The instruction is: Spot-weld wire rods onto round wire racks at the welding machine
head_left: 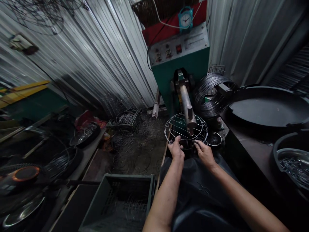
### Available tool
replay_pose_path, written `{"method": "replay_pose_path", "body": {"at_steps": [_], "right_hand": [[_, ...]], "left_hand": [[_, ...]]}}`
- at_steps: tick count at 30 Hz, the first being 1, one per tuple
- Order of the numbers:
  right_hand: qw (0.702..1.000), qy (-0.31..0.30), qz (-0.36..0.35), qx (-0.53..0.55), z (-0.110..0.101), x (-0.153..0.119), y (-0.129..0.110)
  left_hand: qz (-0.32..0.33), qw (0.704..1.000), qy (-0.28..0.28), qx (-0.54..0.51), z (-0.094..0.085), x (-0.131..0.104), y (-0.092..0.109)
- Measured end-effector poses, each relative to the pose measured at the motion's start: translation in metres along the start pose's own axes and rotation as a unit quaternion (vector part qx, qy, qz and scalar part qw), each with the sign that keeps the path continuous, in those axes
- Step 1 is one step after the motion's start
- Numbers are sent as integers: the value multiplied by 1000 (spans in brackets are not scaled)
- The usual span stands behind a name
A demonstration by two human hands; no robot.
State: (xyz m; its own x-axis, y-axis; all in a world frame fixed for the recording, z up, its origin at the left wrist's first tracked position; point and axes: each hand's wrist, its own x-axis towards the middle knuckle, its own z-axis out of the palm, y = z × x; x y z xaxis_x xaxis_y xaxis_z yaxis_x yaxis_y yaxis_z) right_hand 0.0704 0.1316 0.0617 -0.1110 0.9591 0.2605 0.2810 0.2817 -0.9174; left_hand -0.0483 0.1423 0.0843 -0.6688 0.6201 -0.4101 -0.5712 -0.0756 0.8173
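A round wire rack [177,125], with two rings and parallel cross wires, lies under the rod-shaped electrode arm [186,101] of a green spot-welding machine [164,77]. My left hand [176,149] is closed on the rack's near left rim, thumb on top. At the near right rim, my right hand [204,153] pinches with thumb and forefinger. Whatever small piece sits between those fingertips is too dark to make out. The arm's tip hangs over the near part of the rack, just beyond my fingers; contact between them cannot be told.
A coil of wire [212,96] stands right of the machine. Further right are a wide black pan [270,108] and a bowl of small metal pieces [295,164]. A plastic crate [96,199] sits at lower left. Wire parts [127,138] litter the floor.
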Motion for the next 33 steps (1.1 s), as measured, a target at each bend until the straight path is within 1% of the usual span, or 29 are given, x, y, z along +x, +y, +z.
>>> {"method": "replay_pose_path", "body": {"at_steps": [8,17,22,24,27,29,31,33], "right_hand": [[999,-1,-20,-26,1,5,-3],[999,-5,-20,-48,0,16,-2],[998,-41,3,-47,1,19,-3],[998,-45,13,-37,-2,17,-6],[999,-23,7,-32,-19,4,-10],[999,-3,-1,-46,-41,-18,-5],[997,5,22,-73,-71,-51,13],[989,29,72,-123,-109,-95,44]], "left_hand": [[-13,999,4,-32,2,-2,2],[-17,999,21,-19,8,5,-2],[-49,998,40,-18,12,3,1],[-52,998,43,-19,14,2,2],[-64,998,29,-8,13,-2,5],[-81,997,9,4,5,-2,9],[-96,995,-13,6,-11,0,15],[-125,992,-35,6,-36,6,17]]}}
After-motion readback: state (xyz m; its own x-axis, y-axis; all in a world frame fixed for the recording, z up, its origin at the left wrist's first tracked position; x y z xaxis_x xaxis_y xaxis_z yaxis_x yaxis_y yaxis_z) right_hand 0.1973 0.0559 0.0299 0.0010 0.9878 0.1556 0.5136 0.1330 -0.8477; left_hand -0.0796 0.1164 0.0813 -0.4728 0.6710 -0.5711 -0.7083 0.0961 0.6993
